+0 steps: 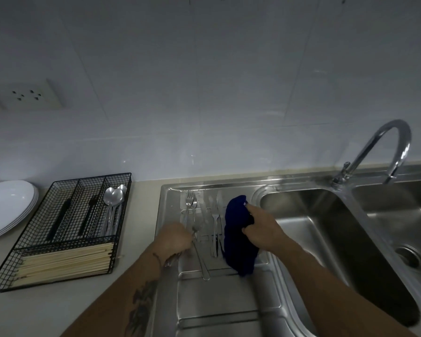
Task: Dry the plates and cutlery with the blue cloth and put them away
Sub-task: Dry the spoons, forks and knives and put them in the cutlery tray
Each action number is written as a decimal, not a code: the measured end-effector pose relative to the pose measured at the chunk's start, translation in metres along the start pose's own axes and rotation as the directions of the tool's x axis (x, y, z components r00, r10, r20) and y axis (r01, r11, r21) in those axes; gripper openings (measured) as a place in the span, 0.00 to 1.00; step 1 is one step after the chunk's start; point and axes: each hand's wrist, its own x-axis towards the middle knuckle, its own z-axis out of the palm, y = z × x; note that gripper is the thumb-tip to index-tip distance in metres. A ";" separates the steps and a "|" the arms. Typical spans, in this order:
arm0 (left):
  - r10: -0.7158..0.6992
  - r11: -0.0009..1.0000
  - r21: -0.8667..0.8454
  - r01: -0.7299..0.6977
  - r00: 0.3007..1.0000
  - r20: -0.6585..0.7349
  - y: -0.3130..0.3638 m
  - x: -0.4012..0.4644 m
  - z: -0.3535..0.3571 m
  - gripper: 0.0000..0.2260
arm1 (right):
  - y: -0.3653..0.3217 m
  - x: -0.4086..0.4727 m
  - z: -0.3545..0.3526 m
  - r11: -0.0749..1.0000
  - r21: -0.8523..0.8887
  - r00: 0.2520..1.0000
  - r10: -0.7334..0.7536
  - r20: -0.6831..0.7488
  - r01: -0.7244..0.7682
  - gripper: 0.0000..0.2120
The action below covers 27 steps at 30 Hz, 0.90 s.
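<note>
Plates (7,205): at nine o'clock, a stack of white, smooth, shallow ovals on the pale counter; already put away by the look of it.
Wire organiser (58,229): at eight o'clock, black mesh with long compartments. Spoons (113,210) lie in the rightmost one, dark-handled pieces in the others, and pale wooden chopsticks (66,261) fill the front tray.
Left hand (175,239): at the centre, fingers pinched narrowly around a shiny metal utensil (199,251) lying on the drainboard; whether it is lifted yet I cannot tell.
Wet cutlery (204,215): forks and other steel pieces lie side by side on the ribbed stainless drainboard (229,300), just beyond the left hand at twelve o'clock.
Blue cloth (238,237): dark, soft and bunched, draped at the drainboard's right edge beside the sink basin (338,239).
Right hand (263,229): at three o'clock of the cutlery, closed around the cloth.
Faucet (379,152): curved chrome, at two o'clock.
Risk, slip: slick steel handles in a fingertip pinch could likely drop and clatter onto the drainboard.
Risk, tangle: neighbouring forks lie close, so lifting one may drag another along.
Risk, cloth: its hanging end could slide toward the basin and get wet.
</note>
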 end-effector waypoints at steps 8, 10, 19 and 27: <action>0.115 0.802 -0.575 -0.159 0.987 -0.112 0.030 -0.040 -0.033 0.04 | -0.018 -0.021 0.003 0.987 0.159 0.970 0.010 -0.241 0.029 0.16; 0.200 0.763 -0.607 -0.222 0.974 -0.104 0.044 -0.051 -0.031 0.04 | -0.027 -0.024 0.000 0.970 0.241 0.953 0.042 -0.298 0.032 0.15; 0.249 0.653 -0.685 -0.324 0.945 -0.210 0.067 -0.064 -0.026 0.07 | -0.066 -0.047 -0.001 0.498 0.862 0.979 0.112 -0.171 0.094 0.13; 0.263 0.683 -0.662 -0.310 0.949 -0.172 0.050 -0.080 -0.036 0.14 | -0.084 -0.043 0.043 0.573 0.808 0.912 0.245 -0.330 0.139 0.09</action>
